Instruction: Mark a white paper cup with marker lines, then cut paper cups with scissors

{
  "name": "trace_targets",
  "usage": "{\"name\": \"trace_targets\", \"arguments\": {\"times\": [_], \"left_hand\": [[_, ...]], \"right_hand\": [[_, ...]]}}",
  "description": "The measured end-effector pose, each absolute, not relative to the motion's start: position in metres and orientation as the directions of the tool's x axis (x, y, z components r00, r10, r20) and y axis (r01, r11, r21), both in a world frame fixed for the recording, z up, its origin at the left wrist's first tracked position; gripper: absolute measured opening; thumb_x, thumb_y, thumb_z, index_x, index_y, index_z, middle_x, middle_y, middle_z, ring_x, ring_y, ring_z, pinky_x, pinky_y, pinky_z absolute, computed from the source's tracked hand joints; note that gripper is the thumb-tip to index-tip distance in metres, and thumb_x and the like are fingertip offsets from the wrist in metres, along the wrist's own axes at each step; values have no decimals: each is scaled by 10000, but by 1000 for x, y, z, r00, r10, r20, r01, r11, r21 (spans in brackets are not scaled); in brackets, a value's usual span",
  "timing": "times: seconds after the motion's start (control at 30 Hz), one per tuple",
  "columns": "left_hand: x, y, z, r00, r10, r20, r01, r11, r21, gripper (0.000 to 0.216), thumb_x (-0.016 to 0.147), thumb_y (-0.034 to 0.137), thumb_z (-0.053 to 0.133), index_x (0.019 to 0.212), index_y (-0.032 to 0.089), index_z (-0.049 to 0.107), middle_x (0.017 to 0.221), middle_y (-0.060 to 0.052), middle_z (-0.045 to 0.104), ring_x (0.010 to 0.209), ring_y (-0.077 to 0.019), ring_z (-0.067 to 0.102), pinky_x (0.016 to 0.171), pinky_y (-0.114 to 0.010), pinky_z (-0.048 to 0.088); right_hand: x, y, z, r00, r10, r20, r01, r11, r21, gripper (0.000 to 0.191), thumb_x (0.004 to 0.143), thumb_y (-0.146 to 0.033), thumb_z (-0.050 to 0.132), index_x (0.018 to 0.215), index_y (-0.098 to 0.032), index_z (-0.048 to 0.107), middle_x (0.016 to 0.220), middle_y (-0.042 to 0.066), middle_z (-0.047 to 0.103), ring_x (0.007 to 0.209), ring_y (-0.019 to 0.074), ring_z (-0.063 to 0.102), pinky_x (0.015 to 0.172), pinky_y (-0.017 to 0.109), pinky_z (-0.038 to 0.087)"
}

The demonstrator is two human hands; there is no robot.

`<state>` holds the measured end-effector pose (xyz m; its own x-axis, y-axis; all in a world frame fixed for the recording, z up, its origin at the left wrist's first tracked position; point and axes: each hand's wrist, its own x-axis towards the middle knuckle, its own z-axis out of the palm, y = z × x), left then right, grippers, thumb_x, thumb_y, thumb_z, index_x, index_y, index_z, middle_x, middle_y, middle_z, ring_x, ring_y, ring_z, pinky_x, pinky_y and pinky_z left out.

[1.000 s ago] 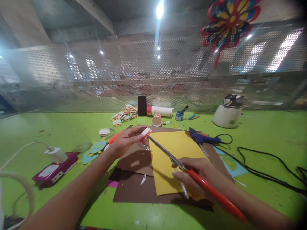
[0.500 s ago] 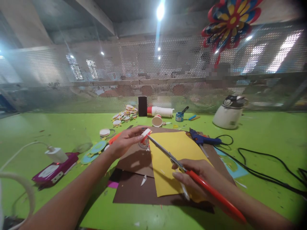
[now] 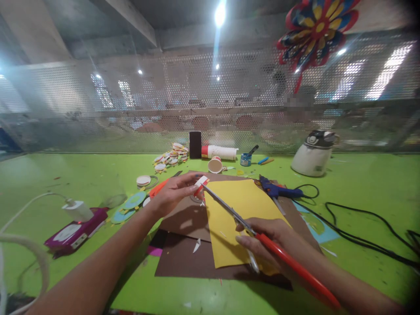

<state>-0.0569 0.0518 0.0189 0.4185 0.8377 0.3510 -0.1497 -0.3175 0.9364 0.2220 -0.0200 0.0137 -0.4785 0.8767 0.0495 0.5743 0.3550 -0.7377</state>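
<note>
At frame center, the left hand (image 3: 173,192) pinches a white-and-red piece (image 3: 201,182), apparently steadying it for the scissors (image 3: 271,246). The right hand (image 3: 267,234) clamps its fingers around the handle (image 3: 297,265).

Red-handled scissors (image 3: 268,244) — white-and-red paper piece (image 3: 202,182) — yellow sheet (image 3: 244,197).

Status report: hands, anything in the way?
Left hand pinching red-and-white piece. Right hand holding scissors, tip at piece. No obstruction visible; yellow sheet underneath.

A flower-shaped decoration (image 3: 320,28) shows at the upper right, a white jug (image 3: 310,159) below it; at lower left, a purple power strip (image 3: 78,232) carries a white plug (image 3: 78,212).
</note>
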Motion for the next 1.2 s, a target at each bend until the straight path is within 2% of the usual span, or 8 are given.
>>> {"name": "trace_targets", "arguments": {"times": [0.23,0.57,0.87,1.03,1.2], "left_hand": [[-57,53,15,424,846,324,-192,-265,945,332,835,266,731,1161,203,728,1101,-103,702,841,-192,672,792,-348,539],[-61,56,12,471,833,290,-169,-238,956,390,843,281,728,1223,210,681,1180,-109,657,887,-231,692,846,-407,545],[-65,57,15,444,846,294,-178,-238,955,374,848,263,716,1218,212,693,1134,-89,695,897,-198,684,836,-329,516],[-67,57,20,409,849,334,-193,-277,941,386,831,249,724,1213,193,702,1148,-104,713,965,-218,682,880,-331,500],[-67,56,22,412,843,345,-196,-288,938,388,824,237,721,1209,191,706,1150,-109,721,958,-224,688,879,-341,510]], "right_hand": [[220,-24,18,-465,884,51,572,344,-745,423,883,-539,563,887,-145,718,580,-47,368,550,117,316,510,245,266],[223,-22,13,-480,875,64,614,388,-687,419,909,-518,522,933,-146,714,594,-37,425,568,127,382,532,240,303],[223,-16,14,-509,860,37,636,405,-657,326,907,-483,545,801,-184,620,676,-5,552,631,145,466,571,236,365],[226,-16,19,-531,847,10,640,409,-651,395,907,-544,507,879,-172,637,743,31,601,690,179,516,598,263,397],[228,-17,24,-526,850,36,564,380,-733,500,879,-626,486,982,-178,682,761,44,637,692,195,554,582,266,426]]}}
